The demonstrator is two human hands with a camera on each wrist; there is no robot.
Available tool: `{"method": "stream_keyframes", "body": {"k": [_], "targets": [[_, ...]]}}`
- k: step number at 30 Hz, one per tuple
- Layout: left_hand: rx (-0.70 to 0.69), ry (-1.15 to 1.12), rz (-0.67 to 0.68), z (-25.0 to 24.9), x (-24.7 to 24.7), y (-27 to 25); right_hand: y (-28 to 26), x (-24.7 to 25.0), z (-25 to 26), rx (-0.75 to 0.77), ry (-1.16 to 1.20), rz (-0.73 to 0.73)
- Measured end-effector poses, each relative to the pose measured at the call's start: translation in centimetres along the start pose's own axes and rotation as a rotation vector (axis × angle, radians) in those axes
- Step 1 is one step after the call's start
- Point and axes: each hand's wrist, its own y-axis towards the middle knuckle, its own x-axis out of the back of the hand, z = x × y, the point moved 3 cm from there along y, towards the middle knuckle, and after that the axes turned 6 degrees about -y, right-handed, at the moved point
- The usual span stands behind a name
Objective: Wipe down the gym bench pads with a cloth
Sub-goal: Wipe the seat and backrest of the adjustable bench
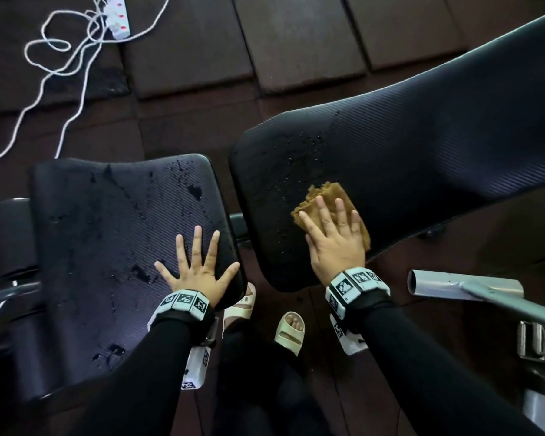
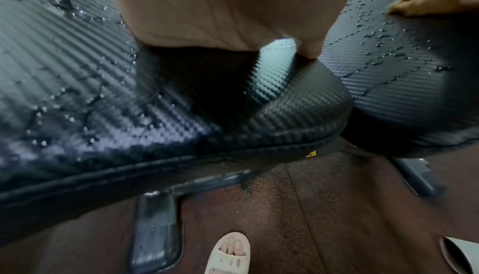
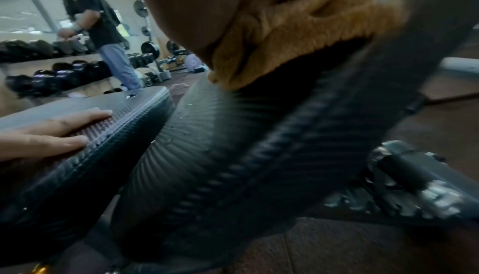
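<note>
Two black textured bench pads lie side by side, both speckled with water drops. My left hand [image 1: 199, 269] rests flat with spread fingers on the near right corner of the seat pad [image 1: 107, 234]. My right hand [image 1: 334, 237] presses a folded tan cloth [image 1: 331, 196] flat onto the lower end of the long back pad [image 1: 422, 146]. In the right wrist view the cloth [image 3: 298, 38] bunches under my palm against the back pad [image 3: 233, 145]. The left wrist view shows my palm [image 2: 228, 8] on the wet seat pad [image 2: 77, 85].
A white power strip [image 1: 117, 17] with tangled cords lies on the dark floor mats at the far left. A grey metal tube [image 1: 453, 284] juts in at the right. My sandalled feet [image 1: 288, 332] stand between the pads. A person [image 3: 98, 24] stands by dumbbell racks.
</note>
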Motion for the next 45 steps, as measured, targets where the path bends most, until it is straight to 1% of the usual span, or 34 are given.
{"method": "stream_keyframes", "body": {"k": [1, 4, 8, 10, 12, 14, 15, 17, 18, 20, 22, 24, 26, 28, 30, 32, 34, 36, 37, 39, 41, 43, 45], "targets": [[-0.003, 0.002, 0.006, 0.0, 0.0, 0.0, 0.7, -0.2, 1.1, 0.047, 0.003, 0.045], [-0.009, 0.005, 0.014, 0.0, 0.1, -0.1, 1.0, -1.5, 3.9, 0.200, 0.004, 0.246], [-0.006, 0.004, 0.022, -0.1, 0.1, 0.0, -2.4, -3.0, 5.1, 0.441, -0.056, 0.439], [-0.008, 0.002, 0.031, -0.1, 0.1, 0.1, -4.4, -2.9, 3.9, 0.502, -0.069, 0.470], [-0.008, -0.005, 0.032, -0.1, 0.1, 0.0, -5.8, -1.8, 2.1, 0.529, -0.121, 0.400], [-0.006, -0.007, 0.032, -0.1, 0.1, 0.0, -6.4, -0.4, 0.0, 0.485, -0.149, 0.244], [-0.006, -0.008, 0.033, -0.2, 0.1, 0.0, -6.3, 0.2, -1.2, 0.434, -0.146, 0.188], [-0.008, -0.008, 0.032, -0.1, 0.1, 0.1, -5.4, 1.2, -3.6, 0.298, -0.133, 0.125], [-0.007, -0.007, 0.031, -0.1, 0.0, 0.1, -4.6, 1.6, -4.4, 0.239, -0.126, 0.103], [-0.004, -0.004, 0.029, 0.0, 0.0, 0.1, -2.9, 2.2, -5.1, 0.166, -0.117, 0.080], [-0.004, -0.002, 0.026, -0.1, 0.0, 0.0, -0.9, 2.5, -4.2, 0.121, -0.092, 0.080], [-0.002, -0.002, 0.029, 0.0, -0.1, 0.1, 0.9, 2.3, -2.2, 0.077, -0.051, 0.124], [0.001, 0.004, 0.034, -0.1, 0.0, 0.1, 2.1, 1.4, 0.5, 0.102, -0.028, 0.207], [0.003, 0.006, 0.040, -0.1, 0.0, 0.1, 1.9, 0.0, 3.0, 0.190, -0.036, 0.320], [0.003, 0.003, 0.047, 0.0, 0.0, 0.1, 0.8, -1.2, 4.5, 0.295, -0.032, 0.400], [0.005, 0.004, 0.065, -0.1, 0.0, 0.1, -1.2, -1.6, 4.6, 0.390, -0.033, 0.457], [0.006, 0.005, 0.069, -0.2, 0.0, 0.0, -3.0, -1.6, 3.5, 0.447, -0.045, 0.497], [0.010, 0.004, 0.064, -0.2, 0.0, 0.1, -4.3, -0.5, 1.7, 0.492, -0.099, 0.463], [0.012, 0.002, 0.062, -0.2, 0.0, 0.1, -4.8, 0.3, 0.5, 0.472, -0.112, 0.407], [0.014, 0.003, 0.063, -0.2, 0.0, 0.0, -5.2, 1.6, -2.0, 0.376, -0.093, 0.258], [0.014, 0.003, 0.062, -0.2, 0.0, -0.1, -4.6, 2.4, -3.9, 0.288, -0.078, 0.192], [0.013, 0.004, 0.059, -0.1, -0.1, -0.1, -2.9, 2.8, -4.2, 0.218, -0.059, 0.146], [0.017, 0.004, 0.057, -0.2, -0.1, 0.0, -1.1, 2.8, -3.2, 0.147, -0.036, 0.170]]}}
